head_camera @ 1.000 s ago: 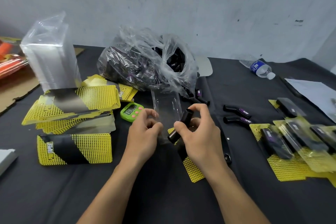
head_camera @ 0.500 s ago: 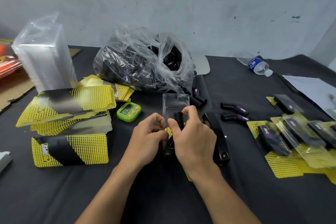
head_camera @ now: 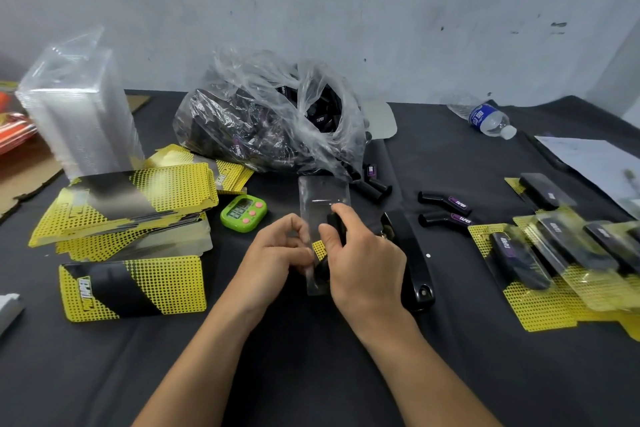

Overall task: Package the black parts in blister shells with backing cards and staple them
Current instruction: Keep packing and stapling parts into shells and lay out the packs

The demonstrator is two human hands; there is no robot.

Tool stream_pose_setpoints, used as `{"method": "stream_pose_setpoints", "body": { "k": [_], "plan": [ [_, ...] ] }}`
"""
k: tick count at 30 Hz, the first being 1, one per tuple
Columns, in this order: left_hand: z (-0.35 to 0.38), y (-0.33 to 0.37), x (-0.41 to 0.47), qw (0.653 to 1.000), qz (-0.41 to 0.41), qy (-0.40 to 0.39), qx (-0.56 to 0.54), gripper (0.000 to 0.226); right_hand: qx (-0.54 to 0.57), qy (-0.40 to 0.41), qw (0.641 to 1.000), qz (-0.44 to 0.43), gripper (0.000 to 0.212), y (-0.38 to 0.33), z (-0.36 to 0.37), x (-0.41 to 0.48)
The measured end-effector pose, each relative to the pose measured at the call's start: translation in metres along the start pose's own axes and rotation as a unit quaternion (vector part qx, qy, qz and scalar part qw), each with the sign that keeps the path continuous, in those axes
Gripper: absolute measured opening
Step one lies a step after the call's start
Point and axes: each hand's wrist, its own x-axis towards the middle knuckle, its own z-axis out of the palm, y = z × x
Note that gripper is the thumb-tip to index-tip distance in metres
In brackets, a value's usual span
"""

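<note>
A clear blister shell (head_camera: 323, 194) lies at the middle of the black table. My left hand (head_camera: 273, 253) pinches its left edge. My right hand (head_camera: 363, 253) grips a black part (head_camera: 335, 222) and presses it into the shell's pocket. A yellow backing card (head_camera: 318, 249) peeks out under the shell between my hands. A black stapler (head_camera: 412, 260) lies just right of my right hand. Two loose black parts (head_camera: 445, 210) lie further right. Yellow and black backing cards (head_camera: 131, 282) are stacked at the left.
A plastic bag of black parts (head_camera: 270, 121) sits behind the shell. A tall stack of clear shells (head_camera: 79, 111) stands far left. A green timer (head_camera: 244, 212) lies left of my hands. Packed blisters (head_camera: 561, 263) pile up at the right. A water bottle (head_camera: 485, 118) lies at the back.
My right hand brought the black part down from above the shell and set it into the pocket. The shell went from tilted up to lying flatter on the card.
</note>
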Motion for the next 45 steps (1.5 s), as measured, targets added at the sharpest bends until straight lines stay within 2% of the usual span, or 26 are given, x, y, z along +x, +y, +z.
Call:
{"method": "stream_pose_setpoints", "body": {
  "k": [4, 10, 14, 20, 22, 24, 26, 27, 29, 31, 32, 35, 36, 37, 42, 45],
  "plan": [
    [-0.002, 0.0, 0.0, 0.999, 0.009, 0.01, -0.035, 0.022, 0.02, 0.042, 0.998, -0.029, 0.053, -0.005, -0.004, -0.001],
    [-0.002, -0.004, 0.002, 1.0, 0.005, 0.023, -0.004, 0.026, 0.008, 0.072, 0.997, -0.034, 0.042, -0.005, -0.004, -0.004],
    [-0.001, -0.003, 0.002, 0.999, 0.009, 0.035, -0.005, 0.025, 0.064, 0.018, 0.998, 0.008, 0.052, -0.003, -0.006, -0.005],
    [0.001, 0.002, 0.0, 0.998, 0.022, 0.047, -0.043, 0.019, 0.145, 0.061, 0.986, 0.061, 0.065, -0.004, -0.001, -0.007],
    [0.0, 0.005, -0.001, 0.997, 0.022, 0.047, -0.053, 0.02, 0.213, 0.023, 0.971, 0.106, 0.061, 0.0, 0.003, -0.007],
    [-0.002, 0.006, -0.001, 0.997, 0.018, 0.039, -0.065, 0.021, 0.319, -0.048, 0.931, 0.17, 0.048, 0.007, 0.007, -0.004],
    [-0.003, 0.006, -0.002, 0.997, 0.011, 0.036, -0.063, 0.02, 0.425, -0.091, 0.871, 0.229, 0.031, 0.01, 0.008, 0.001],
    [-0.002, 0.005, -0.002, 0.997, 0.007, 0.035, -0.062, 0.017, 0.467, -0.098, 0.843, 0.247, 0.026, 0.011, 0.007, 0.002],
    [0.001, 0.006, -0.002, 0.997, -0.002, 0.043, -0.068, 0.01, 0.51, -0.091, 0.813, 0.267, 0.024, 0.011, 0.005, 0.004],
    [0.005, 0.007, -0.002, 0.993, -0.007, 0.066, -0.093, 0.014, 0.559, -0.103, 0.768, 0.295, 0.024, 0.011, 0.003, 0.006],
    [0.005, 0.009, -0.003, 0.991, -0.009, 0.077, -0.106, 0.022, 0.603, -0.124, 0.72, 0.319, 0.026, 0.011, 0.001, 0.007],
    [0.003, 0.014, -0.005, 0.987, -0.017, 0.081, -0.135, 0.042, 0.747, -0.232, 0.499, 0.373, 0.032, 0.011, -0.011, 0.009],
    [0.002, 0.014, -0.006, 0.987, -0.019, 0.079, -0.142, 0.044, 0.775, -0.262, 0.443, 0.366, 0.032, 0.012, -0.016, 0.009],
    [0.001, 0.015, -0.006, 0.986, -0.018, 0.077, -0.144, 0.046, 0.792, -0.282, 0.41, 0.353, 0.03, 0.013, -0.019, 0.009],
    [0.001, 0.012, -0.006, 0.99, 0.002, 0.054, -0.131, 0.033, 0.822, -0.304, 0.345, 0.337, 0.034, 0.01, -0.021, 0.003],
    [0.004, 0.01, -0.006, 0.995, 0.014, 0.052, -0.089, 0.043, 0.82, -0.294, 0.342, 0.353, 0.033, 0.011, -0.02, 0.002]
  ]
}}
